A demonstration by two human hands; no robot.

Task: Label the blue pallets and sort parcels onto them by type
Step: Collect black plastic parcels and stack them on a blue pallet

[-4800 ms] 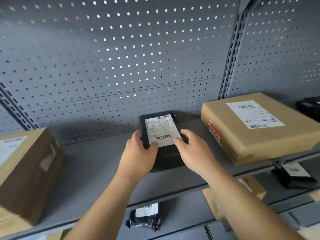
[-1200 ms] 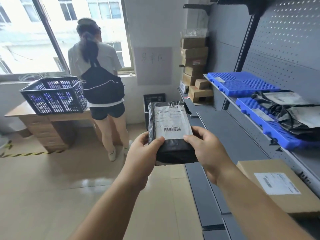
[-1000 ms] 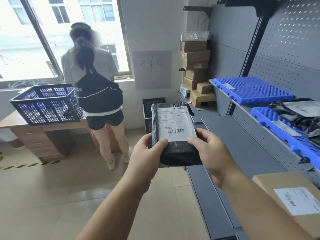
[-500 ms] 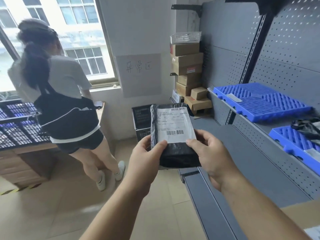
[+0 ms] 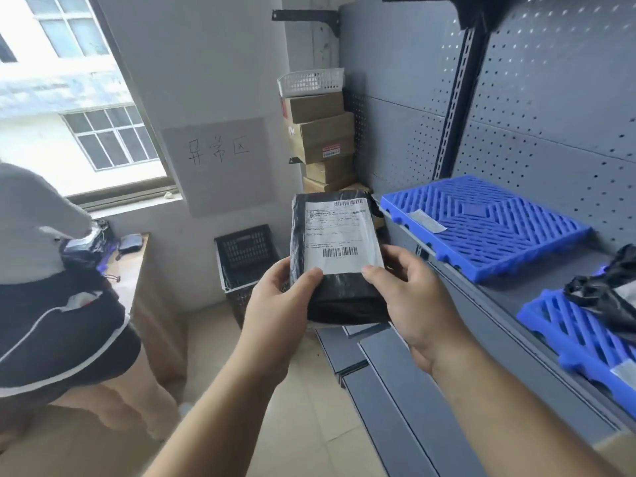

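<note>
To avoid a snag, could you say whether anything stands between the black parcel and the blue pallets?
Nothing visible does. Only open air separates the black parcel from the far blue pallet and the near blue pallet, where black bags lie.

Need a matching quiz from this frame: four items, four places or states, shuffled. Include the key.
1. black plastic-wrapped parcel with white label
2. far blue plastic pallet
3. near blue plastic pallet
4. white mesh basket

A. atop stacked cardboard boxes
B. bears black bagged parcels
C. gripped by left hand and right hand
D. bears only a pale label strip

Pairs: 1-C, 2-D, 3-B, 4-A
</note>
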